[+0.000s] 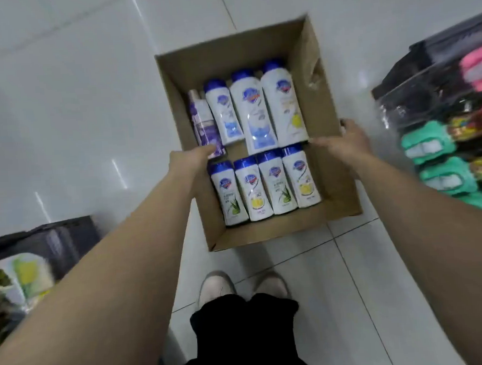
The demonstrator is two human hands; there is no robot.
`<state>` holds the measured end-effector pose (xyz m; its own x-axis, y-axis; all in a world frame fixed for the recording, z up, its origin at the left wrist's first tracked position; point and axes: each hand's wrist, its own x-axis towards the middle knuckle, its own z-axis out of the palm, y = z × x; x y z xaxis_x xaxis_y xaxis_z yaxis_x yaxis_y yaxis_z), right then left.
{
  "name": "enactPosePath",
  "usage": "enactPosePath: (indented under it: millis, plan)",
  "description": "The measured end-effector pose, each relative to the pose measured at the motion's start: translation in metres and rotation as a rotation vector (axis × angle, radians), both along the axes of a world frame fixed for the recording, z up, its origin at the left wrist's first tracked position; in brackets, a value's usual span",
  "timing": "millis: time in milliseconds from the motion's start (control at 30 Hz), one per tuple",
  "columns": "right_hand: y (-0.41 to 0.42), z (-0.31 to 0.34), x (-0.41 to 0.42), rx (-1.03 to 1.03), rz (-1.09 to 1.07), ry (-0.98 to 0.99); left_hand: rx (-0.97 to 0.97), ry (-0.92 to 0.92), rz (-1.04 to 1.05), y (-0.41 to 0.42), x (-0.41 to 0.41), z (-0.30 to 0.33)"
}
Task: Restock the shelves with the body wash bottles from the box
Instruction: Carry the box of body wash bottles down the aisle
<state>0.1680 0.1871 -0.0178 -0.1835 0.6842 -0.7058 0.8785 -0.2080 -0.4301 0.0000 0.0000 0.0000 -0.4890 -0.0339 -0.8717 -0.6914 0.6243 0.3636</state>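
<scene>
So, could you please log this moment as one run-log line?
stage: box on floor | left hand: grips box left wall | right hand: grips right wall | bottles: lying inside

Open box (316, 73), bottles (257, 142) below.

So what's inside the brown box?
The box holds white bottles with blue caps lying flat: three in the far row, four in the near row, plus a purple bottle. The left hand hides part of the purple bottle.
</scene>
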Motion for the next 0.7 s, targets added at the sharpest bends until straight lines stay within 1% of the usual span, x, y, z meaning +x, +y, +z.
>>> enactPosePath:
  millis: [133, 200, 267, 367, 467, 567, 700]
  plan:
    - [0.016, -0.019, -0.008, -0.002, 0.048, 0.0, 0.022, 0.057, -0.03, 0.002, -0.017, -0.028]
    - [0.018, -0.026, -0.009, 0.049, 0.079, -0.045, 0.006, 0.093, -0.079, -0.003, -0.019, -0.039]
    - [0.018, -0.028, -0.01, 0.116, 0.1, -0.076, -0.039, 0.142, -0.171, -0.008, -0.021, -0.048]
    - [0.02, -0.031, -0.008, 0.16, 0.119, -0.087, -0.121, 0.219, -0.331, -0.015, -0.026, -0.053]
    - [0.02, -0.022, -0.007, 0.171, 0.125, -0.089, -0.1, 0.231, -0.4, -0.024, -0.032, -0.043]
    - [0.013, -0.001, -0.002, 0.153, 0.119, -0.093, -0.066, 0.218, -0.444, -0.035, -0.034, -0.018]
    - [-0.007, 0.049, 0.01, 0.123, 0.111, -0.081, -0.065, 0.198, -0.471, -0.051, -0.03, 0.037]
